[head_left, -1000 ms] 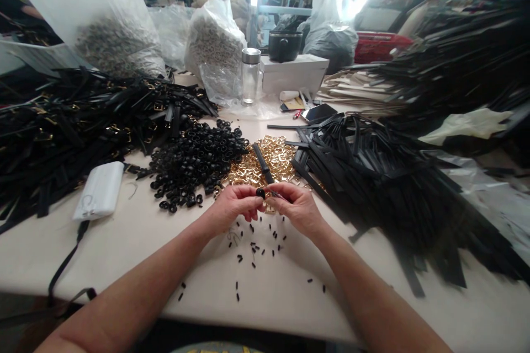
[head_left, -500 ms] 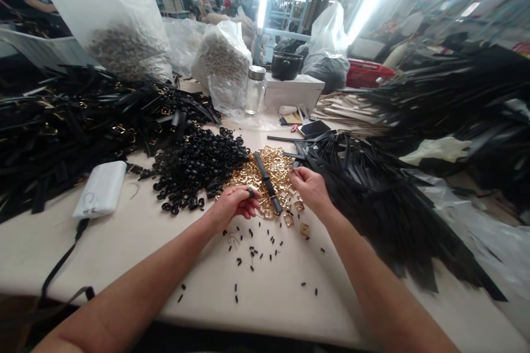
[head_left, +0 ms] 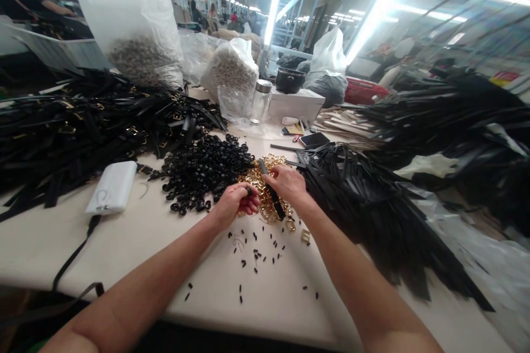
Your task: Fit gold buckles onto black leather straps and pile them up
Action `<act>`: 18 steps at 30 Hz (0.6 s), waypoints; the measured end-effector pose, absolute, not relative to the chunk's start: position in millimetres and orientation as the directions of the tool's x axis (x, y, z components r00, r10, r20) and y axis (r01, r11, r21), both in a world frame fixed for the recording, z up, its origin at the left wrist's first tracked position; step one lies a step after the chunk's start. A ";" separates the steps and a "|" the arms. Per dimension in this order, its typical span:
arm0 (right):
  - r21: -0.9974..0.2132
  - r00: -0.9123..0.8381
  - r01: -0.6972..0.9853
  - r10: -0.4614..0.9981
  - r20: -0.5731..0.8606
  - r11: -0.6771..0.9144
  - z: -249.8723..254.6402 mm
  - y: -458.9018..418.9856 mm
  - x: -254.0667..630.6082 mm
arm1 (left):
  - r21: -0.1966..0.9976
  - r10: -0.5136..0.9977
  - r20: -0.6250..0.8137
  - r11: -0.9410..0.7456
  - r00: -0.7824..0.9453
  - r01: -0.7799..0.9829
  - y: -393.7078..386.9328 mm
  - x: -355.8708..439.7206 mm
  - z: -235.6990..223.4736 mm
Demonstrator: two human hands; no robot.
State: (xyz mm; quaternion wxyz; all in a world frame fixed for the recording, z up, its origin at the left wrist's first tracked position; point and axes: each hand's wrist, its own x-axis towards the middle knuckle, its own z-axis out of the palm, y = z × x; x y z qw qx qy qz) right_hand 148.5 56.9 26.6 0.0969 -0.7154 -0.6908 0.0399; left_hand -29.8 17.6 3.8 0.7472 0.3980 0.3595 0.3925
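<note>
A short black strap (head_left: 274, 198) lies slantwise over a heap of gold-coloured buckles (head_left: 252, 177). The fingers of my right hand (head_left: 289, 182) are closed at its upper part, thumb and fingertips against it. Left of the strap, my left hand (head_left: 236, 202) is curled with the palm partly turned up. A small dark piece (head_left: 249, 191) shows between its thumb and forefinger; its exact kind is too small to tell. Beside that hand is a pile of small black loops (head_left: 207, 168). Single buckles (head_left: 305, 236) lie near my right wrist.
Small black bits (head_left: 255, 253) are scattered in front of my hands. Black straps are heaped at the right (head_left: 351, 193) and, with buckles, at the left (head_left: 83, 121). A white power bank (head_left: 111, 187), phone (head_left: 313, 140), glass bottle (head_left: 260, 103) and filled plastic bags (head_left: 144, 55) stand around.
My right hand has moved left from beside the buckle heap onto the black strap. The left hand keeps the small dark piece. The view has shifted slightly.
</note>
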 end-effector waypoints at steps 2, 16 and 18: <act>-0.157 0.070 0.986 0.996 0.052 -0.061 22.3 59.2 141.9 | 0.877 0.885 -0.213 0.360 0.415 -0.319 18.7 -29.3 2.6; -0.577 -0.007 0.816 0.998 0.054 0.037 23.9 37.5 156.9 | 0.937 0.971 -0.132 0.187 0.198 -0.296 25.6 -32.6 1.6; -0.739 -0.062 0.671 0.997 0.037 0.069 24.0 21.7 161.6 | 0.944 0.974 -0.105 0.161 0.199 -0.289 24.4 -33.1 2.3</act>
